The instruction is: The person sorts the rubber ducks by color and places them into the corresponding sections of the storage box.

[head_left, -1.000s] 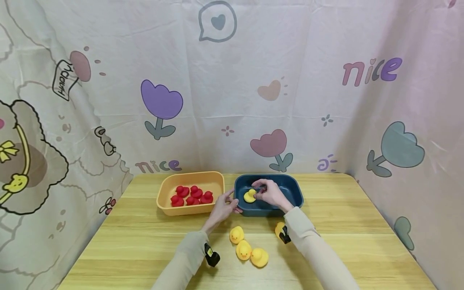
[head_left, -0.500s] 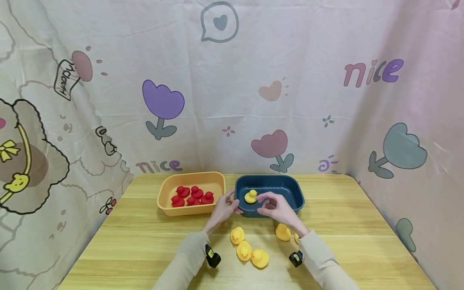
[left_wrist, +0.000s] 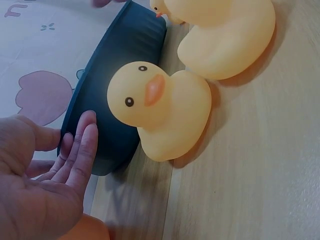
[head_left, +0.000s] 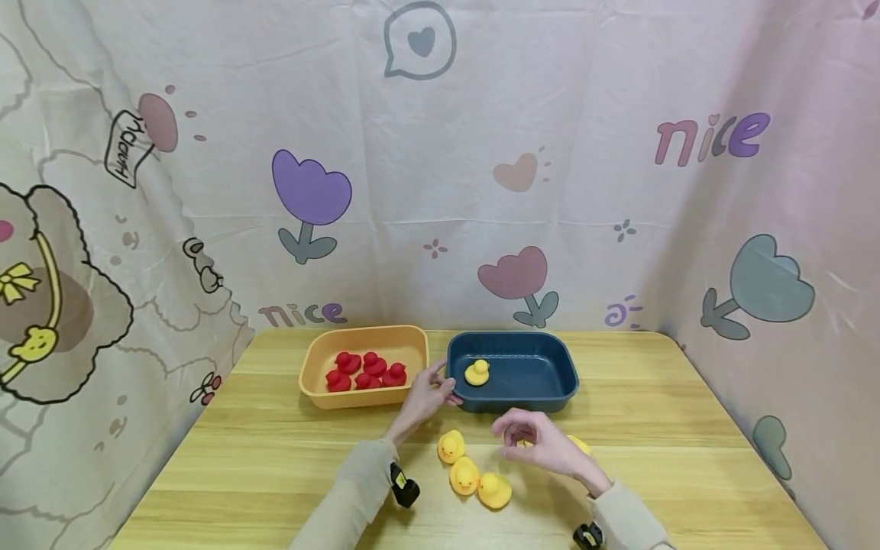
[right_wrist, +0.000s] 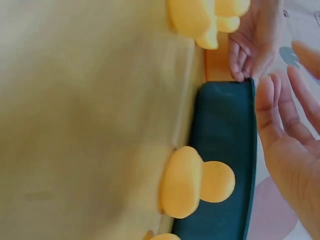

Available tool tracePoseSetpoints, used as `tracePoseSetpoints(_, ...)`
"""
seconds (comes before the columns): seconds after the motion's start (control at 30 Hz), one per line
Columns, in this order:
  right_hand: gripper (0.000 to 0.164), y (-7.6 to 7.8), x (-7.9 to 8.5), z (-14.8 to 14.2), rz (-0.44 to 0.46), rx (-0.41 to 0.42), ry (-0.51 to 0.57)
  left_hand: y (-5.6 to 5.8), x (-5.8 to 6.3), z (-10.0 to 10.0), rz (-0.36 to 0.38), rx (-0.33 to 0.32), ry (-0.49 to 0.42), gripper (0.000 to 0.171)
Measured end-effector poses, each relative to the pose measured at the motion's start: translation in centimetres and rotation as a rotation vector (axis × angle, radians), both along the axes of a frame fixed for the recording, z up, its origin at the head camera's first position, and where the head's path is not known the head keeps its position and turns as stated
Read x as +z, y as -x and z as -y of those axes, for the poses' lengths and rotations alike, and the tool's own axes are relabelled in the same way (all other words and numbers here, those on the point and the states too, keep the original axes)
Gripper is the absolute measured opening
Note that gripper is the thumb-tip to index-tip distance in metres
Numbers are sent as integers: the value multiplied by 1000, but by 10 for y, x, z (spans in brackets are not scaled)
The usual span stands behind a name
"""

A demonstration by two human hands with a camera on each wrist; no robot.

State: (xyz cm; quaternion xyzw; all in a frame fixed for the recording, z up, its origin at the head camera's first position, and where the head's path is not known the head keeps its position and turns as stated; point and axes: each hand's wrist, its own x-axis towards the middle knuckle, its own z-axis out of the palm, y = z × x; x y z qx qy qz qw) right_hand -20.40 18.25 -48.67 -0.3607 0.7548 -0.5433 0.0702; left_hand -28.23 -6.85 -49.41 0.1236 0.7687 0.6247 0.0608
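In the head view, a yellow rubber duck (head_left: 477, 373) sits inside the dark blue bin (head_left: 516, 403), near its left side. My left hand (head_left: 425, 393) touches the bin's front left corner; in the left wrist view its thumb lies at the rim (left_wrist: 95, 60) and fairly straight fingers lie on the outer wall. My right hand (head_left: 543, 447) hovers in front of the bin, thumb and fingers apart with nothing between them. It partly covers rubber ducks on the table, one showing as a yellow duck (head_left: 580, 443) at its right.
To the left stands an orange bin (head_left: 323, 400) with several red rubber ducks (head_left: 367, 380). Between my arms lie three yellow ducks: a rear duck (head_left: 451, 447), a middle duck (head_left: 464, 477) and a front duck (head_left: 494, 490). A printed cloth (head_left: 426, 191) hangs behind the wooden table (head_left: 660, 458).
My right hand has let go of the yellow duck in the blue bin, then drawn back toward me over the ducks in front. The left hand stays at the bin's corner.
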Motion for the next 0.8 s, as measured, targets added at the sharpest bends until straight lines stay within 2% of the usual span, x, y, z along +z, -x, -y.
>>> tracePoseSetpoints(0.13, 30, -5, -5, 0, 30, 79, -48, 0, 0, 0, 11, 4, 0, 57)
tracePoseSetpoints(0.4, 30, -8, -9, 2, 146, 172, -90, -1, 1, -1, 11, 4, -3, 57)
tracePoseSetpoints(0.8, 25, -7, -13, 6, 105, 220, -169, -1, 2, -2, 2, 1, -6, 55)
